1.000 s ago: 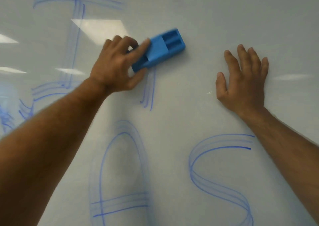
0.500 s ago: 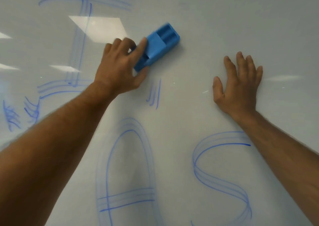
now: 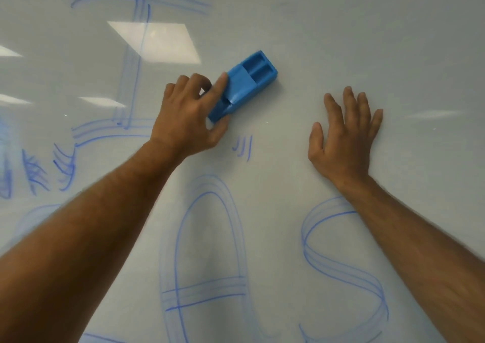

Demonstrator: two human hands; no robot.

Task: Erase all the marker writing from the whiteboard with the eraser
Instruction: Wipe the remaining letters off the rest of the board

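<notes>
My left hand (image 3: 187, 118) grips the blue eraser (image 3: 242, 84) by its near end, forefinger along the upper edge and thumb under the lower corner. The eraser lies tilted on the whiteboard (image 3: 367, 28), far end up and to the right, near the middle of the view. My right hand (image 3: 343, 138) rests flat on the board, fingers straight and a little spread, holding nothing.

Writing left, as I see it:
- A short cluster of strokes (image 3: 242, 148) just below the eraser, between my 2 hands.
- A tall I-shaped letter (image 3: 132, 64) up left, its lower bar running behind my left wrist.
- Scribbles (image 3: 49, 171) at the far left edge.
- A large looped letter with a crossbar (image 3: 207, 251) low centre, and an S (image 3: 341, 251) low right, partly under my right forearm.

Judged: plenty left to wipe; the task is far from finished.

Risks from here:
- I hold only 1 end of the eraser. Pressing hard could tip the far end off the board, so the pad skips and leaves streaks.
- The short strokes sit close under my thumb; a pass could go above them and miss.
- My right palm and forearm lie on or beside the S. Sliding that arm could smear ink onto skin and board.
- My left forearm hides part of the board; marks under it may be overlooked.
- Strokes show faint doubled lines. I cannot tell whether that is blur or ghosting; if ghosting, 1 pass may not clear it.
</notes>
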